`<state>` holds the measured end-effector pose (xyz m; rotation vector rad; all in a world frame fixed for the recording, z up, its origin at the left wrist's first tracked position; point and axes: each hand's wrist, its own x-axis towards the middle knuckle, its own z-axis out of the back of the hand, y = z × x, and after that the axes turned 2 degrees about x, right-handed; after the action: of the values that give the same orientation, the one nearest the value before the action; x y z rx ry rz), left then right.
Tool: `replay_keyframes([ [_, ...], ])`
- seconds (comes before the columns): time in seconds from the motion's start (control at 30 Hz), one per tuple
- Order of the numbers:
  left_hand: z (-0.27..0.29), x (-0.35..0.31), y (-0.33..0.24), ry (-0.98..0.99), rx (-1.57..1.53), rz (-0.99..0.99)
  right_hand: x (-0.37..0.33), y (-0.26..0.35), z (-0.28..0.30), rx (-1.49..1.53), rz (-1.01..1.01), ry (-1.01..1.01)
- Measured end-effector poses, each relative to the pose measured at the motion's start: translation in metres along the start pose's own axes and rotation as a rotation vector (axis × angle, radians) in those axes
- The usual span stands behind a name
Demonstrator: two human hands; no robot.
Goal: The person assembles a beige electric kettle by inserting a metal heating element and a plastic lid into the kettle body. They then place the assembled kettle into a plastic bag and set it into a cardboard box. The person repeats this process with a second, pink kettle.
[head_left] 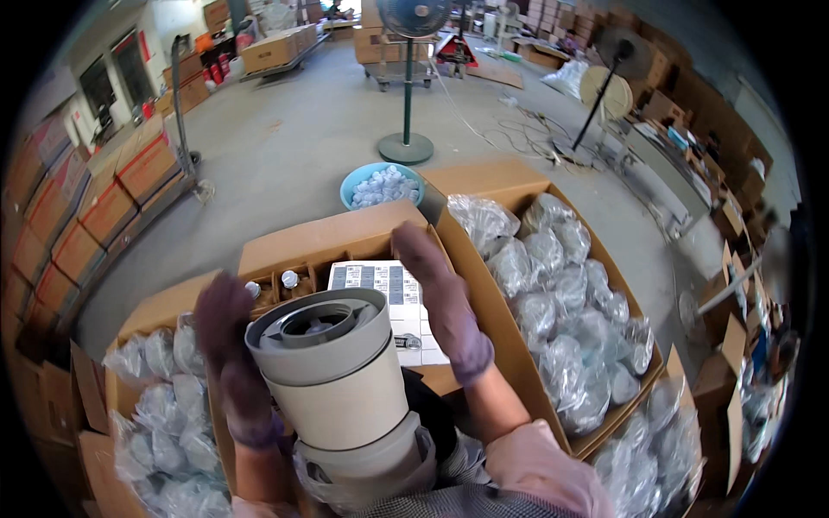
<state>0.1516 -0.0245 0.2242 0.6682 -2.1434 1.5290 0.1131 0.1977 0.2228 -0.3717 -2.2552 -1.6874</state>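
Note:
Both my hands wear purple-grey gloves and are raised with their fingers stretched out. My left hand (226, 341) is blurred, just left of a thick beige cylinder (341, 393) with a grey ringed, hollow top. I cannot tell whether it touches the cylinder. To the right, my right hand (442, 302) is apart from the cylinder and holds nothing, over the right side of a divided carton (328, 231). In that carton lie a white sheet of printed labels (393, 298) and bottles with clear caps (295, 283). Clear plastic wraps the cylinder's lower part.
Open cartons of plastic-wrapped clear items flank me, one at right (553, 302) and one at left (164, 414). Beyond stand a blue basin (350, 183) of small clear pieces and a fan on a green stand (406, 148). Cables (518, 134) trail across the floor.

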Motion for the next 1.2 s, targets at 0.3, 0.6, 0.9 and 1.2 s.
replay_keyframes([
  [0.3,0.022,0.041,0.027,0.445,0.071,0.141,0.027,-0.019,0.000,-0.091,0.340,0.438],
  [0.6,0.050,0.054,0.125,0.206,0.005,0.393,0.098,-0.080,-0.005,-0.609,0.256,-0.314],
  [0.9,0.013,0.011,0.149,0.300,0.769,-0.299,0.042,-0.128,-0.002,-0.159,0.162,0.160],
  [1.2,0.015,0.006,0.157,0.260,0.090,0.228,0.055,-0.107,0.004,-0.587,0.357,-0.029],
])
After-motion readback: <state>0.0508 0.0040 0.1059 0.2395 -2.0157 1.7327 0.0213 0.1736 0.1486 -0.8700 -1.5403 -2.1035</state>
